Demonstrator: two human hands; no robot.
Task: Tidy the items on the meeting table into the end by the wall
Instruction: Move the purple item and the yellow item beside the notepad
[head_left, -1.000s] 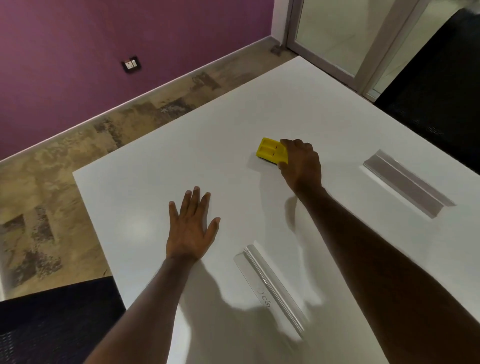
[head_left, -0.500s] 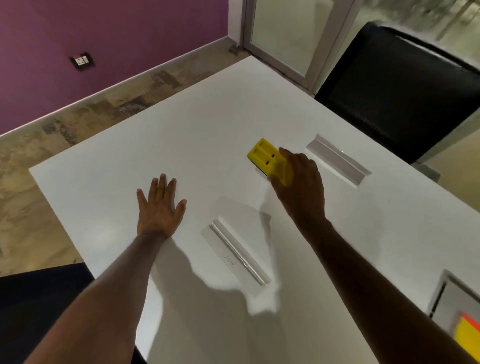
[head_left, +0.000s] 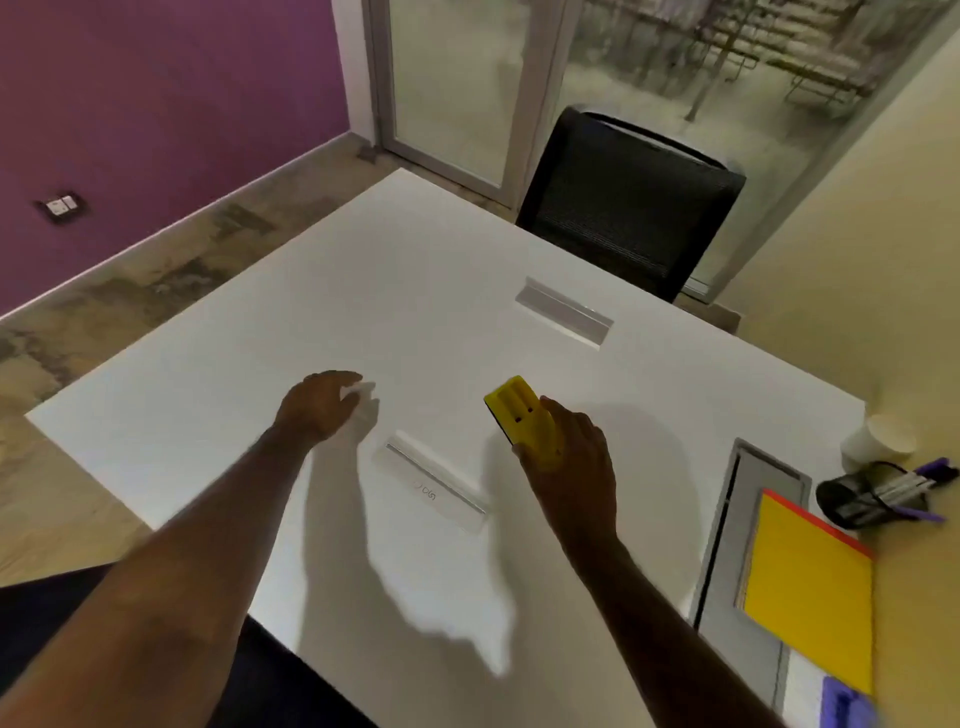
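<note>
The white bench (head_left: 311, 332) is mostly bare. The right hand (head_left: 569, 457) carries a yellow block (head_left: 522, 415), fingers grasping it above the middle; left hand (head_left: 319, 402) loosely curled, empty. Next, probably set it beside the yellow folder (head_left: 810, 582) by the wall.

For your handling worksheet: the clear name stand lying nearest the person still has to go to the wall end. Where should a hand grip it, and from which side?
Grip the clear name stand across its narrow width near the middle, coming from above. It lies low and long on the table, so an end grip would probably let it swing. The left hand is nearer and free; the right hand holds the yellow block.
</note>
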